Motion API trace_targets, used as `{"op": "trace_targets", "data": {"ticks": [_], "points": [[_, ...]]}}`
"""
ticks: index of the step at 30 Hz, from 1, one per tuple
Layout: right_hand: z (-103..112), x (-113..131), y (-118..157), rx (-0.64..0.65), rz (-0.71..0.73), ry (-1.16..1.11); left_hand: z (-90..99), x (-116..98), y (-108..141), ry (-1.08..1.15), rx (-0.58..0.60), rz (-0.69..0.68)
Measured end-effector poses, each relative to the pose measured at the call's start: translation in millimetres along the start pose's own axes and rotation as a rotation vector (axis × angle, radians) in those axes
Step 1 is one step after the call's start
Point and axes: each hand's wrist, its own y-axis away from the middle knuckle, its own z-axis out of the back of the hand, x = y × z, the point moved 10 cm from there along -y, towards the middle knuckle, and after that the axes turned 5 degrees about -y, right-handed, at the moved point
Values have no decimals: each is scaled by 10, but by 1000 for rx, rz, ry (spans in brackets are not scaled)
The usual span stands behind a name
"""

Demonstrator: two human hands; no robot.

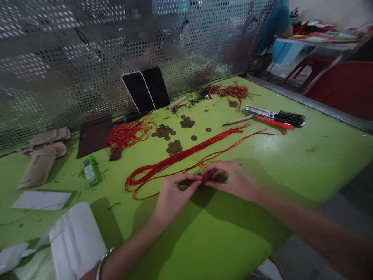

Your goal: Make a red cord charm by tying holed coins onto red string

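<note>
My left hand [172,192]: thumb and forefinger pinching small red cord piece [203,180]. My right hand [234,178]: fingertips pinching same piece, other fingers loosely curled. Piece between hands over tabletop [210,241], near long red cord bundle [186,154].

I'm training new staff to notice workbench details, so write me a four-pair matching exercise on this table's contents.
1. Red cord bundle
2. Green box
3. Brush
4. Holed discs

A. Beside an orange handle
B. Mostly in small piles
C. Laid in a long loop beyond the hands
D. Near a white card

Pairs: 1-C, 2-D, 3-A, 4-B
</note>
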Motion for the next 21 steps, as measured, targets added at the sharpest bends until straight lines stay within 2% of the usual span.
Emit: {"op": "trace_targets", "data": {"ticks": [6, 8, 11, 14, 18, 21], "points": [[69, -215, 12, 36, -170, -221, -4, 96, -30, 60, 10, 38], [135, -292, 15, 22, -203, -221, -13, 105, -28, 70, 26, 52], [276, -338, 10, -21, -177, -148, 16, 104, -26, 22, 30, 80], [428, -342, 12, -87, -133, -124, 55, 88, -33, -123, 58, 72], [578, -382, 26, -164, -140, -159, 72, -19, -43, -474, 102, -87], [655, -385, 32, -186, -126, -47, 56, -64, -40, -625, 117, -167]]}}
